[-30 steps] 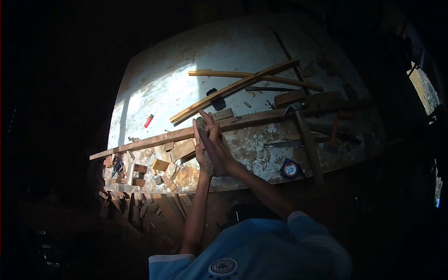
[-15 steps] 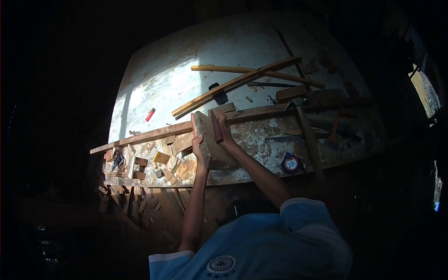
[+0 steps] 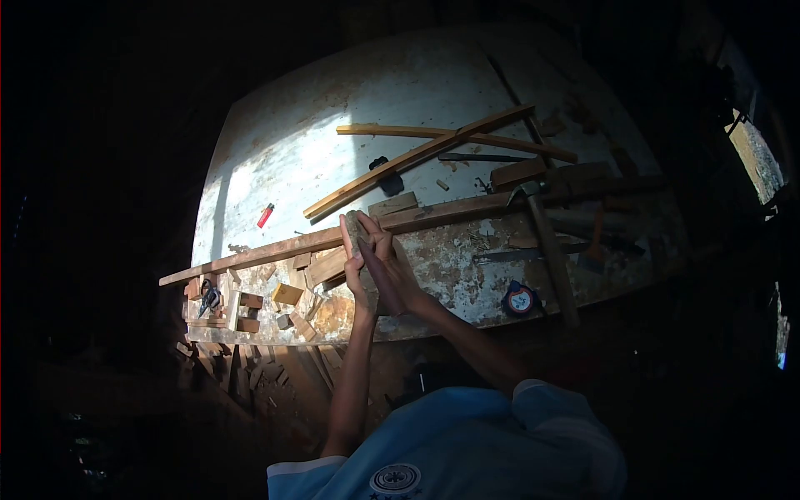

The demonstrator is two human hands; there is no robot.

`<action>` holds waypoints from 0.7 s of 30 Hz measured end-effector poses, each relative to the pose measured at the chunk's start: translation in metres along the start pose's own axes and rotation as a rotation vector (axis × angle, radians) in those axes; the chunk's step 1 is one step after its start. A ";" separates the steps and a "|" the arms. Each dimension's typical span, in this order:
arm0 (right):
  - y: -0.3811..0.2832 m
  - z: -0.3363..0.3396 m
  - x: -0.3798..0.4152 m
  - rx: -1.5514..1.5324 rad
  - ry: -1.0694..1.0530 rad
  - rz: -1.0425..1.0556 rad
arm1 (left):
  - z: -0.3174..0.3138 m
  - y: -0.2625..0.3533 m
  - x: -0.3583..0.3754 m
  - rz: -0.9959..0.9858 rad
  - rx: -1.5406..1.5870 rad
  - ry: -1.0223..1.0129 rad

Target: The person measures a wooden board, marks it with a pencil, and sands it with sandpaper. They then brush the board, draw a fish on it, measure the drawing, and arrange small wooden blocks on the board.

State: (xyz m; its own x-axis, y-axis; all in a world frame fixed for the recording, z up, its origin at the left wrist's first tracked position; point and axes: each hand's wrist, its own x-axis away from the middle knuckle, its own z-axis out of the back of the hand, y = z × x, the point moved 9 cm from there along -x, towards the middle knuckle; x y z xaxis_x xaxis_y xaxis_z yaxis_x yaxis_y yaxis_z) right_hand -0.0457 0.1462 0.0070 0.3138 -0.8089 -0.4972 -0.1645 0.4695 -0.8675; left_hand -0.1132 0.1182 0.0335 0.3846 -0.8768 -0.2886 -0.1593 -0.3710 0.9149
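Item 1: wood block, mostly hidden; L hand is holding it over desk nr. front edge. Visible end is looking grey-brown, rough; prob. stiff, lightish, sturdy, best taken by long edges. Item 2: red-brown sheet, poss. sandpaper, curving lengthwise; R hand is holding it alongside block; prob. bendy, grippy, best w/ flat palm.

The head-worn camera looks from above the wearer's blue shirt, facing forward and steeply downward. The left hand and right hand fall near mid-frame, nearer the lens than the surface spread beneath and beyond them. The field is wide, its margins dark.
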 end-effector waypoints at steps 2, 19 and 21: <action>0.031 -0.009 -0.015 -0.136 -0.092 -0.086 | 0.011 -0.006 0.012 0.086 -0.045 0.086; 0.093 -0.006 0.001 -0.415 -0.053 -0.592 | -0.026 0.009 0.005 0.151 0.282 -0.050; 0.028 0.001 0.001 -0.121 -0.047 -0.159 | -0.023 0.008 0.007 0.101 0.233 -0.033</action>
State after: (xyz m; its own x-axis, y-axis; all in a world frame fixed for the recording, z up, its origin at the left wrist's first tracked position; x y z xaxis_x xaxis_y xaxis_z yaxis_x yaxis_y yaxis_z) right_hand -0.0491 0.1589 -0.0176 0.3879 -0.8506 -0.3550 -0.2196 0.2888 -0.9319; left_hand -0.0911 0.1162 0.0452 0.3270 -0.9211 -0.2114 -0.4025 -0.3382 0.8507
